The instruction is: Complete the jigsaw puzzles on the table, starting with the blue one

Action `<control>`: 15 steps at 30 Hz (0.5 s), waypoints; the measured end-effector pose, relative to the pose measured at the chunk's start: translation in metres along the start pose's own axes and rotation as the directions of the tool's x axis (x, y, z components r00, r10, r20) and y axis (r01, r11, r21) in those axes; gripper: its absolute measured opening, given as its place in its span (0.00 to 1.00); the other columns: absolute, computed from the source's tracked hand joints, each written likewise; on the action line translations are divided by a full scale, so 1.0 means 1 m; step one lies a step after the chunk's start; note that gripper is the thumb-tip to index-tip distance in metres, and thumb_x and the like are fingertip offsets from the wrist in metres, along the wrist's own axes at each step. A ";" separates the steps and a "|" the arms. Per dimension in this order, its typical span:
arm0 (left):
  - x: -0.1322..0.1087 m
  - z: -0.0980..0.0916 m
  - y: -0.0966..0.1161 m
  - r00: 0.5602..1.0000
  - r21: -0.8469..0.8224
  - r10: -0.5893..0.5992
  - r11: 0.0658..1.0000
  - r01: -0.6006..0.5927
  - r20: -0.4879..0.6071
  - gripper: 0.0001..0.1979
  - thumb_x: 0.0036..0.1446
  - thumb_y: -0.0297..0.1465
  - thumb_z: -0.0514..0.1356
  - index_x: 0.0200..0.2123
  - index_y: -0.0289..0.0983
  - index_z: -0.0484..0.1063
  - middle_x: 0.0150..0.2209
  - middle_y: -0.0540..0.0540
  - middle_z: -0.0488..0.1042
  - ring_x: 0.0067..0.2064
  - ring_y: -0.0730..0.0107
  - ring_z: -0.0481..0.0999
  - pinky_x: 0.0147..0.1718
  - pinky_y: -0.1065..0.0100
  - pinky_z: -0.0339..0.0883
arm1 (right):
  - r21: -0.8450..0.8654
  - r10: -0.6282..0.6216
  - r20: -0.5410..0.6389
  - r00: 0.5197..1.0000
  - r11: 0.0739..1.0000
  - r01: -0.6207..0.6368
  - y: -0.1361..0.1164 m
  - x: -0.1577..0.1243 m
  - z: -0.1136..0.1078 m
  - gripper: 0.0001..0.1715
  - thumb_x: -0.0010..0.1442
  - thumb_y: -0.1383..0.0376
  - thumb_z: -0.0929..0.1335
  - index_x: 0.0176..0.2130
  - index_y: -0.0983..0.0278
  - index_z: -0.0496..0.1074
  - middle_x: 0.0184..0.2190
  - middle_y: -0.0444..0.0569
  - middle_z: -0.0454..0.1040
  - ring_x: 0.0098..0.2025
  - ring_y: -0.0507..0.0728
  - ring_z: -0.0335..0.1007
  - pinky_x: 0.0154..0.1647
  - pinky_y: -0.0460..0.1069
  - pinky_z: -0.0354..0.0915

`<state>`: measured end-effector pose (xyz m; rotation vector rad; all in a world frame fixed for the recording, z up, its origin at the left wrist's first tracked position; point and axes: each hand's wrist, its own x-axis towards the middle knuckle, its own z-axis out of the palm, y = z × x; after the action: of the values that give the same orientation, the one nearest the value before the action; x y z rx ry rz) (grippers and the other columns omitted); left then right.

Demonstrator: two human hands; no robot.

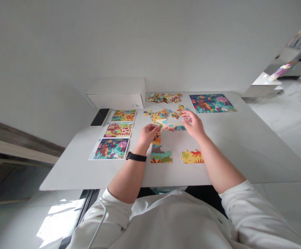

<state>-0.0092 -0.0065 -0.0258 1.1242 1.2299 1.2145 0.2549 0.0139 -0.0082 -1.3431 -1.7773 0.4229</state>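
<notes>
My left hand (148, 135) is curled at the left end of a blurred strip of joined jigsaw pieces (171, 127), with its fingertips on the strip. My right hand (194, 125) hovers near the strip's right end, fingers bent over pale pieces. I cannot tell if it grips one. Below my hands lie joined puzzle sections (161, 155) and a yellow-orange section (192, 156). A loose heap of pieces (164, 98) sits farther out, and a finished colourful jigsaw (211, 103) lies at the far right.
Several printed picture sheets (118, 129) lie along the left of the white table (230, 155). A white cardboard box (116, 93) and a black phone (100, 117) sit beyond them, by the wall (62, 52). A black band (136, 156) circles my left wrist.
</notes>
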 end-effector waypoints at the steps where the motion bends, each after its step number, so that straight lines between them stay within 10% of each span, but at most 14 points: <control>1: 0.001 -0.001 -0.001 1.000 0.001 0.004 1.000 -0.004 -0.010 0.28 0.45 0.54 0.76 0.32 0.37 0.75 0.27 0.48 0.78 0.22 0.78 0.65 0.20 0.73 0.57 | 0.001 0.020 -0.017 1.000 1.000 -0.020 0.002 0.001 -0.001 0.31 0.69 0.63 0.67 0.69 0.55 0.68 0.56 0.54 0.81 0.55 0.62 0.80 0.57 0.60 0.78; 15: -0.015 0.013 0.002 0.998 0.089 0.030 0.995 -0.034 0.047 0.23 0.51 0.50 0.74 0.36 0.36 0.77 0.30 0.45 0.80 0.27 0.74 0.72 0.25 0.72 0.62 | 0.001 -0.333 0.257 0.907 0.939 0.345 -0.015 -0.010 0.017 0.30 0.62 0.68 0.74 0.62 0.52 0.75 0.61 0.51 0.78 0.67 0.64 0.72 0.72 0.64 0.67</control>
<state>0.0045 -0.0205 -0.0224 1.2355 1.2464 1.1602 0.2330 0.0029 -0.0116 -1.0111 -2.1970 0.3753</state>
